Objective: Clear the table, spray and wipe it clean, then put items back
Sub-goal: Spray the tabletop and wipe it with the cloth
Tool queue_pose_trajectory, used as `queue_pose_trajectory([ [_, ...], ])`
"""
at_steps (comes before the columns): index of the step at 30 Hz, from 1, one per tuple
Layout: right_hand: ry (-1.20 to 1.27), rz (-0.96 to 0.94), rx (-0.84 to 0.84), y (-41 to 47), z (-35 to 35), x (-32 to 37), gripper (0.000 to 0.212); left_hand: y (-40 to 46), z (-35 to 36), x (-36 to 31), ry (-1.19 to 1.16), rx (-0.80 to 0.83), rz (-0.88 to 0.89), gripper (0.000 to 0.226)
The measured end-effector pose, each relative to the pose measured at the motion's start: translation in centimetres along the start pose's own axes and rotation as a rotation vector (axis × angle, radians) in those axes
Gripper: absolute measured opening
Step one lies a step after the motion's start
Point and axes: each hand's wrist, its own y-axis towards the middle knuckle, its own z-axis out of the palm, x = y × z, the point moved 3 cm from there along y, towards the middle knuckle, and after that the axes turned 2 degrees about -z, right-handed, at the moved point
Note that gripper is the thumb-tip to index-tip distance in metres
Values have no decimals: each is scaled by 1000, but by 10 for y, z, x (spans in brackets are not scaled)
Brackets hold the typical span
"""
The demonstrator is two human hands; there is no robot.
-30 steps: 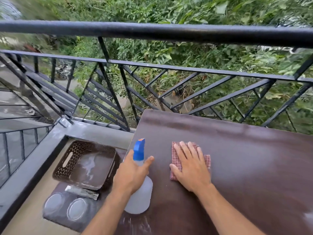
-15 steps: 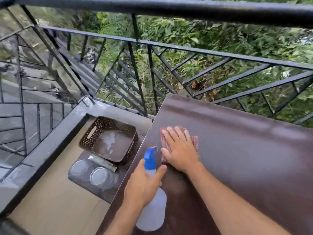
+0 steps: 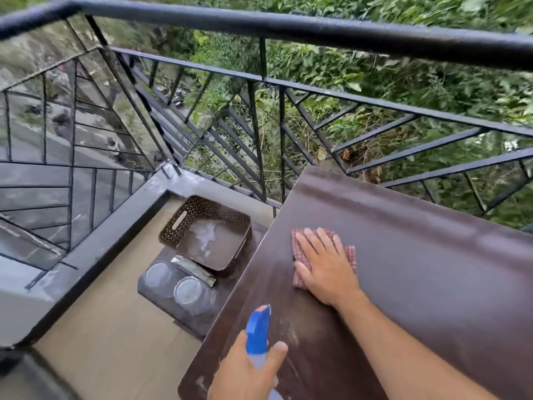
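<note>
The dark brown table (image 3: 418,269) fills the right half of the view. My right hand (image 3: 324,265) lies flat with straight fingers on a red checked cloth (image 3: 300,243), pressing it onto the table near the left edge. My left hand (image 3: 248,373) grips a spray bottle with a blue nozzle (image 3: 257,330) at the table's near left corner; the bottle's body is mostly hidden by the hand and the frame edge. Pale streaks show on the tabletop between the bottle and the cloth.
On the floor left of the table sits a brown perforated basket (image 3: 178,223), with a flat metal piece (image 3: 193,268) and two clear round lids or glasses (image 3: 189,291) on a dark mat. A black metal railing (image 3: 288,27) runs behind the table and along the left.
The view has swung and risen; the bottle in my left hand has come nearer the table's near corner. My right hand has stayed flat on the cloth near the left edge.
</note>
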Motion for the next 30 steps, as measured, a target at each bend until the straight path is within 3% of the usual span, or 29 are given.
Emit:
queue_pose_trajectory([
  [6,-45,106,23,50,0,11,69,-4,1,16,144,-15,28,64],
  [12,15,-270,111,-30,11,91,69,-18,-2,28,46,10,4,57],
  [17,44,-477,161,-98,15,115,67,-34,-10,40,-43,-43,7,69],
  [20,20,-404,118,-76,5,89,66,-42,-13,51,-118,-56,-26,60],
  [25,-82,-34,69,-8,0,39,64,-53,-17,65,-59,-41,-63,56],
  [28,-62,26,83,15,9,42,65,-59,-18,71,-170,-74,-88,62],
  [30,-49,6,99,14,12,59,65,-64,-18,76,-193,-121,-176,54],
])
